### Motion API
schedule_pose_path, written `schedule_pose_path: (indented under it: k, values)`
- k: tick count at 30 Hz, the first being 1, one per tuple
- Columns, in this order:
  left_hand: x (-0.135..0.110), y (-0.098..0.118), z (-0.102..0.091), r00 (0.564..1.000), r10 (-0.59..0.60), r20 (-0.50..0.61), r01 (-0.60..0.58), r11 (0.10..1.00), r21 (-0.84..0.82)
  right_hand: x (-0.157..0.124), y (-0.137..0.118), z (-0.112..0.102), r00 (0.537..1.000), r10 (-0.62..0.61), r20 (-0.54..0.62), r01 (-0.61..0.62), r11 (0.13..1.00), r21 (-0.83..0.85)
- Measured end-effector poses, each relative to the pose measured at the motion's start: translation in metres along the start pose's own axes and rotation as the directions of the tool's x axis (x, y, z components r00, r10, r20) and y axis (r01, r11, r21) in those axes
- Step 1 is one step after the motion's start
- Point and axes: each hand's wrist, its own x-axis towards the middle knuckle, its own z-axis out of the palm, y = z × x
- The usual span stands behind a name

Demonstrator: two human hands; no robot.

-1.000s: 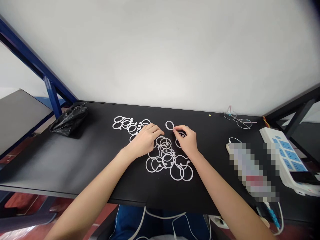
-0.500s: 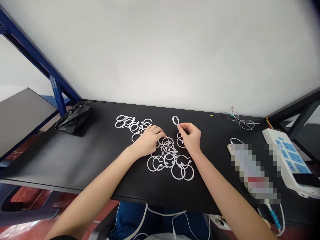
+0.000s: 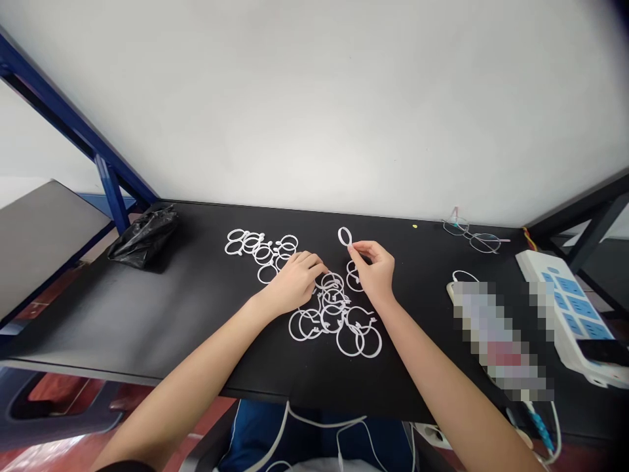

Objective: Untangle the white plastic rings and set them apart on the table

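Between the thumb and fingers of my right hand (image 3: 376, 267), a small white ring (image 3: 344, 236) is held up above the black table. My left hand (image 3: 297, 282) rests on the near pile, its fingers curled together at the upper edge of a white ring (image 3: 333, 280) there; the fingertips are partly hidden. That pile holds several overlapping split rings with small knobbed or clip-like ends (image 3: 351, 341). Left of my left hand lies another loose group of white rings (image 3: 263, 252). A few rings (image 3: 354, 278) lie partly behind my right wrist.
A crumpled black plastic bag (image 3: 145, 236) sits at the left back of the table (image 3: 122, 314). On the right are eyeglasses (image 3: 469, 234), a blurred phone (image 3: 496, 341) with a cable, and a white power strip (image 3: 565, 314). White cables (image 3: 324, 425) hang over my lap.
The view has tilted slightly. My left hand has shifted a touch to the right at the pile; my right hand still holds the white ring in the same place.
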Motion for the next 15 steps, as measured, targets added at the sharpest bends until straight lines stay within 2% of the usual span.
schedule_pose_path:
  k: [15]
  values:
    - [-0.001, -0.019, -0.007, 0.991, -0.103, -0.083, 0.107, 0.993, 0.052, 0.003, 0.003, 0.001, 0.999, 0.050, -0.013, -0.050, 0.998, 0.030]
